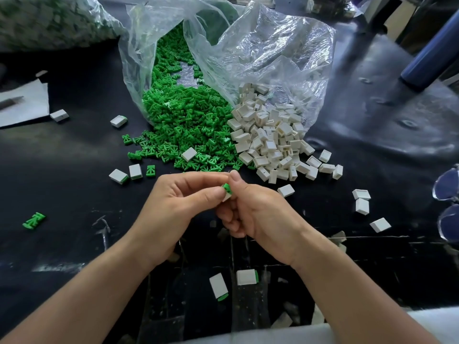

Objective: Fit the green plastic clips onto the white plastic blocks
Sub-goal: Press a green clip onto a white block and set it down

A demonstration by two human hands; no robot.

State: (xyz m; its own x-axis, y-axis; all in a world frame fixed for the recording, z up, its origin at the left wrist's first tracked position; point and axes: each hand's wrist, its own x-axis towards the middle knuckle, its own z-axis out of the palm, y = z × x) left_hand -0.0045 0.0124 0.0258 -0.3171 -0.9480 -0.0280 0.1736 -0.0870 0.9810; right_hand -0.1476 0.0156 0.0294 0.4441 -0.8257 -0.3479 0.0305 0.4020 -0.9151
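My left hand (pixel 178 202) and my right hand (pixel 258 212) meet over the middle of the black table. Between their fingertips sits a white block (pixel 226 196) with a green clip (pixel 227 188) at its top end; both hands pinch this piece. Behind them a heap of green clips (pixel 183 127) spills from a clear bag, and a heap of white blocks (pixel 270 142) lies to its right. Blocks with a clip fitted (pixel 247 277) lie near my wrists and to the left (pixel 118 176).
A clear plastic bag (pixel 248 53) covers the back of both heaps. Another bag of green parts (pixel 47 21) lies far left. Loose white blocks (pixel 362 206) lie at right, a stray clip (pixel 34 220) at left. Eyeglasses (pixel 448 207) rest at the right edge, paper (pixel 22 105) at left.
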